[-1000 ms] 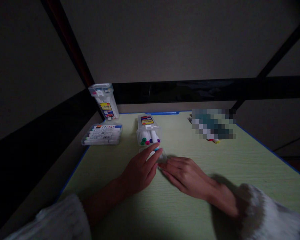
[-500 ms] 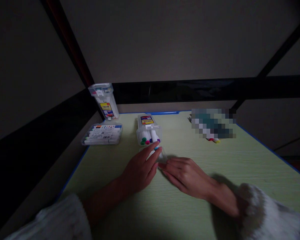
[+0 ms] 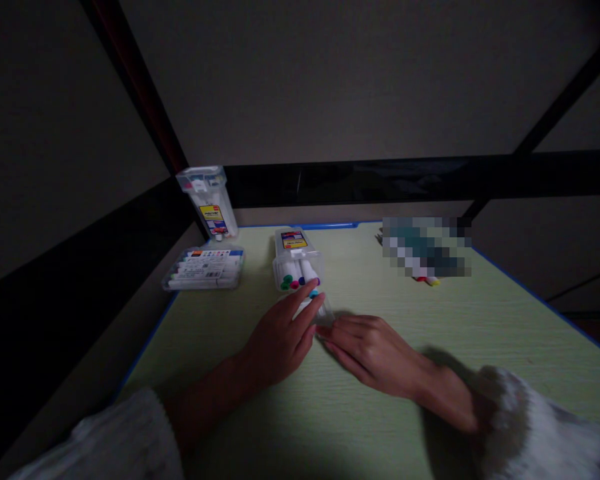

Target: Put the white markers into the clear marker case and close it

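Note:
A clear plastic marker case (image 3: 298, 254) lies in the middle of the table, its near end open and several white markers with green, pink and purple ends showing. One marker with a light-blue end (image 3: 313, 293) sits lower right at the opening. My left hand (image 3: 283, 333) reaches over it with fingers stretched apart; the index and middle fingertips are against or beside that light-blue end. Toward me, the clear lid (image 3: 327, 313) is folded down, partly covered by my left hand. My right hand (image 3: 367, 347) has its fingers pressed together at the lid's right corner.
Another marker case (image 3: 213, 207) stands upright at the back left. A flat clear case of markers (image 3: 205, 269) lies at the table's left edge. Back right, a pixelated item (image 3: 425, 247) lies with red and yellow tips (image 3: 430, 281) beside it. Blue edging borders the pale green table (image 3: 480, 320).
The marker with the light-blue end appears to have shifted slightly into the case under my left fingers. My right hand stays at the lid.

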A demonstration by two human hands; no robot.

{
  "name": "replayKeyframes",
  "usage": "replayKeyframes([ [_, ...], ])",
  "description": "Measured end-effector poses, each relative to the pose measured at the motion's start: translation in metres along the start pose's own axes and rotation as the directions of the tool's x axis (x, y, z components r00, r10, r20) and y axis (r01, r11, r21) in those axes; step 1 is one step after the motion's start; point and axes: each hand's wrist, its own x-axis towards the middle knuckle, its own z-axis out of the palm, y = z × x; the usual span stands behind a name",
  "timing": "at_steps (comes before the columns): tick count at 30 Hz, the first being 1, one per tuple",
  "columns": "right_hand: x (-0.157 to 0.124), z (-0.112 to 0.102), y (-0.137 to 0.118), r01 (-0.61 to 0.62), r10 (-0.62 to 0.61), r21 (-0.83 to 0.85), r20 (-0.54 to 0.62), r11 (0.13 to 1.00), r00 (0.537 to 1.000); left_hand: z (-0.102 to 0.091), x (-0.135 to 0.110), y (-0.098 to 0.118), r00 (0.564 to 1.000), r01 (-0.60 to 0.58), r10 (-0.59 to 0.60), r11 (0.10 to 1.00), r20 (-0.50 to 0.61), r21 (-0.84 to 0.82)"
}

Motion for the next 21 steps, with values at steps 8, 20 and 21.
replayKeyframes([
  [8, 0.0001, 0.0001, -0.0003, -0.001, 0.000, 0.007, 0.008, 1.000, 1.000, -0.0004, 0.0002, 0.0010, 1.000, 0.009, -0.009, 1.000, -0.017, -0.012],
  [20, 0.0004, -0.0001, 0.0003, 0.001, -0.001, 0.013, 0.010, 1.000, 1.000, -0.0005, -0.0003, 0.0009, 0.999, 0.021, -0.022, 1.000, -0.042, -0.015],
  [21, 0.0003, -0.0001, 0.0002, 0.000, 0.000, 0.013, 0.011, 1.000, 1.000, -0.0007, -0.0001, 0.0011, 0.999, 0.020, -0.021, 1.000, -0.044, -0.014],
])
